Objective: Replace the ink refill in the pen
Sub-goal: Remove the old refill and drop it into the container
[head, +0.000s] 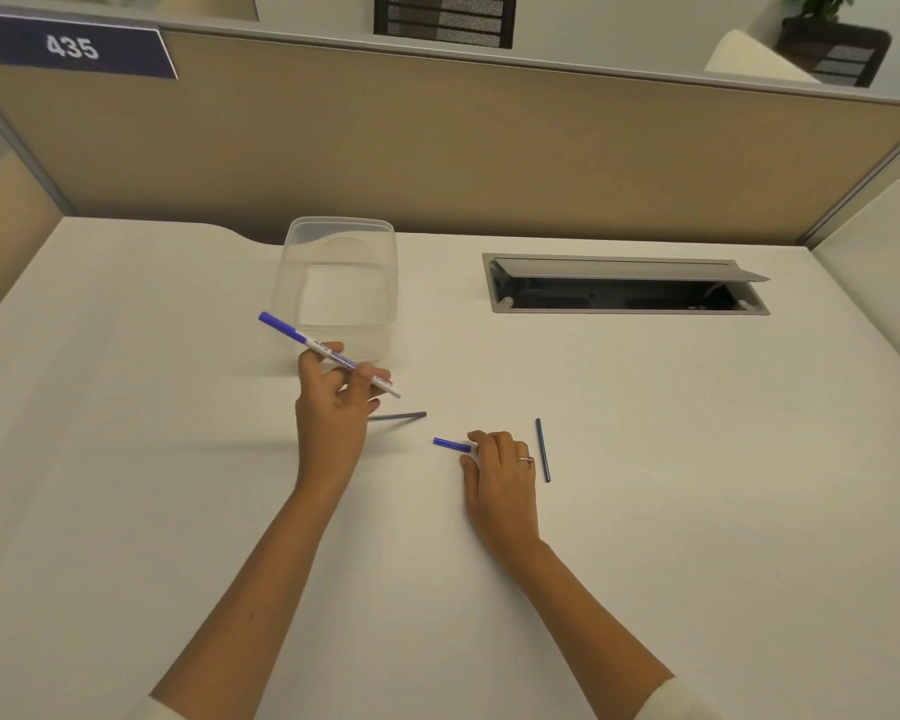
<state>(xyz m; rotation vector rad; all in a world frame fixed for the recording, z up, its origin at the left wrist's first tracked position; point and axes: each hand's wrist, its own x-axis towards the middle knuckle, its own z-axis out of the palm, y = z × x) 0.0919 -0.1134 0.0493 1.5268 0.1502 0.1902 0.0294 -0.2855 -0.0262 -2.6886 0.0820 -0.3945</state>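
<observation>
Two bare forearms end in cream sleeves pushed back. The right hand (502,478) wears a thin ring (525,459) on one of its fingers.

Clear plastic container (340,283) sits at the far side of my white desk (645,511). Open cable hatch (625,284) lies well right of it. Partition sign (74,46) reads 435.

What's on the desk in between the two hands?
In the head view, a thin dark refill lies beside the left hand, and a short blue pen piece sits at the right hand fingertips.
</observation>
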